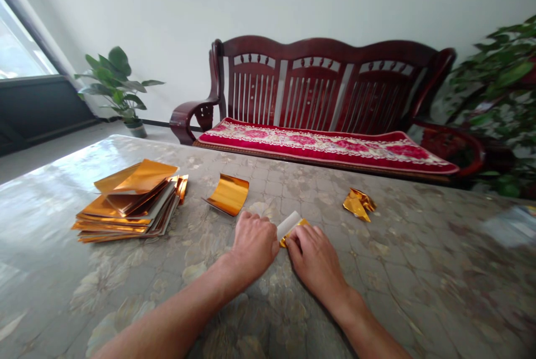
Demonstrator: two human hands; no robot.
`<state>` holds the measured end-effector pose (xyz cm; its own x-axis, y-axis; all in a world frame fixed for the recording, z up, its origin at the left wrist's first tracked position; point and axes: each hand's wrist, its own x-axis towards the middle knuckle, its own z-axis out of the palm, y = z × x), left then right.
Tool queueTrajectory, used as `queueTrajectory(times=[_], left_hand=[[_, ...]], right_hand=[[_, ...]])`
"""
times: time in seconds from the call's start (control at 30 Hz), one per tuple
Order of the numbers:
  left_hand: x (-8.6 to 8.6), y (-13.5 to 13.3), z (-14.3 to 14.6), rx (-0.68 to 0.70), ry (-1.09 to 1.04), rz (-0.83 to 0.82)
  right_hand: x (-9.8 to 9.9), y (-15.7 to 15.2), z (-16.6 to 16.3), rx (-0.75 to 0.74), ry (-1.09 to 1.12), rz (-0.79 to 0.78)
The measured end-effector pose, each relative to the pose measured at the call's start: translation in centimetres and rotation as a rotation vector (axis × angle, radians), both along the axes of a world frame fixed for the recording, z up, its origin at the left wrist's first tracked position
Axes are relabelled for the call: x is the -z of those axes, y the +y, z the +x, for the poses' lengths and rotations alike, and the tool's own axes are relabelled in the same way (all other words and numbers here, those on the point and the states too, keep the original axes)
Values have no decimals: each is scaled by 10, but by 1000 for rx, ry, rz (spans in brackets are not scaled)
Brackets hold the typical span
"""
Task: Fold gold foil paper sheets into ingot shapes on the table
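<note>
Between my two hands is a sheet of gold foil paper (288,225), partly rolled or folded, with its pale back showing on the left and gold on the right. My left hand (256,240) is closed at its left end, the fingertips hidden behind the knuckles. Curled over the gold side, my right hand (313,253) pinches the paper near the table. A single curved gold sheet (229,194) lies beyond my left hand. To the far left is a stack of gold foil sheets (125,208). A crumpled or folded gold piece (359,204) rests beyond my right hand, to the right.
The table (201,309) has a shiny, flower-patterned cover. A clear plastic bag or wrapper (513,226) lies at its right edge, blurred. Behind the table stands a dark red wooden bench (312,91) with a red floral cushion (326,144). Potted plants (119,88) flank it.
</note>
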<state>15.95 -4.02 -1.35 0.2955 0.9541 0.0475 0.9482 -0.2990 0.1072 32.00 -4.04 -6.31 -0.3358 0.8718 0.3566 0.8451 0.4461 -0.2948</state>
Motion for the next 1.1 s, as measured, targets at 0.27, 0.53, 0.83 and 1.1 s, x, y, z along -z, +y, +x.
queueTrajectory(times=[0.27, 0.53, 0.83, 1.1], left_hand=[[3, -2, 0, -9, -3, 14], [6, -11, 2, 40, 17, 71], [26, -27, -7, 264, 49, 111], [30, -30, -7, 289, 57, 55]], right_hand=[[2, 0, 0, 14, -16, 6], [-1, -1, 0, 40, 39, -78], [-1, 1, 1, 52, 22, -64], [-5, -6, -1, 90, 26, -47]])
